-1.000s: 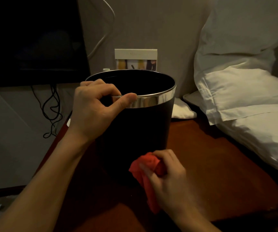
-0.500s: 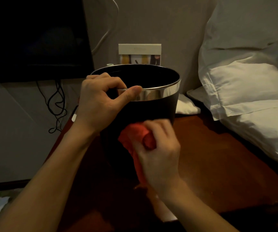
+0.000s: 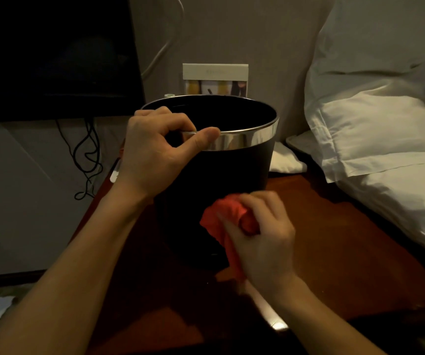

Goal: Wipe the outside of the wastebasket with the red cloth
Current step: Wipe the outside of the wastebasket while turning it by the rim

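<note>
Red crumpled cloth (image 3: 225, 216), gripped by right hand (image 3: 265, 239), rubs the black metal-rimmed wastebasket (image 3: 231, 170) low; left hand (image 3: 155, 152) pinches its rim; wiping looks midway.

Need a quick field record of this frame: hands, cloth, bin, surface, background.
left hand: grips the chrome rim, thumb outside, fingers curled over the edge
right hand: holds the bunched red cloth against the wall
red cloth: pressed low on the near side of the wastebasket, a tail hanging down
wastebasket: black, round, upright, open top
surface: dark red-brown table
background: white pillows on the right, dark screen on the left, small card behind the bin
task state: wiping under way
</note>
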A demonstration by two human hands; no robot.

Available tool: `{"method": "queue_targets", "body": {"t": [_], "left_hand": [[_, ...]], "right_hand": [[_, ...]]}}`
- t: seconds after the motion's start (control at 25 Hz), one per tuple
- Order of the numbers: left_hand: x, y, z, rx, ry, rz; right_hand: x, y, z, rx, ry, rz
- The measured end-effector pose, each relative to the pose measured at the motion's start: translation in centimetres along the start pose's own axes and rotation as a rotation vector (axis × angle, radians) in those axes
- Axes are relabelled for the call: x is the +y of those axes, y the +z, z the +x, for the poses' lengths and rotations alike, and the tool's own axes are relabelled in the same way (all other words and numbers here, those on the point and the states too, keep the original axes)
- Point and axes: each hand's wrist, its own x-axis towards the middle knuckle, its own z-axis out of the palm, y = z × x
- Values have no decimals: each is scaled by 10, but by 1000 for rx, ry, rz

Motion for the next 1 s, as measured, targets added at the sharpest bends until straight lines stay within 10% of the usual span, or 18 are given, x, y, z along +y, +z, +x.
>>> {"method": "queue_targets", "body": {"t": [0.24,0.84,1.0], "left_hand": [[-2,-2,0,-24,8,-16],[-3,-2,1,-36,8,-9],[-7,-3,4,-42,9,-44]], "right_hand": [[36,10,-58,-374,-145,-253],[19,17,-51,-434,-193,-202],[56,-11,-48,-344,63,-224]]}}
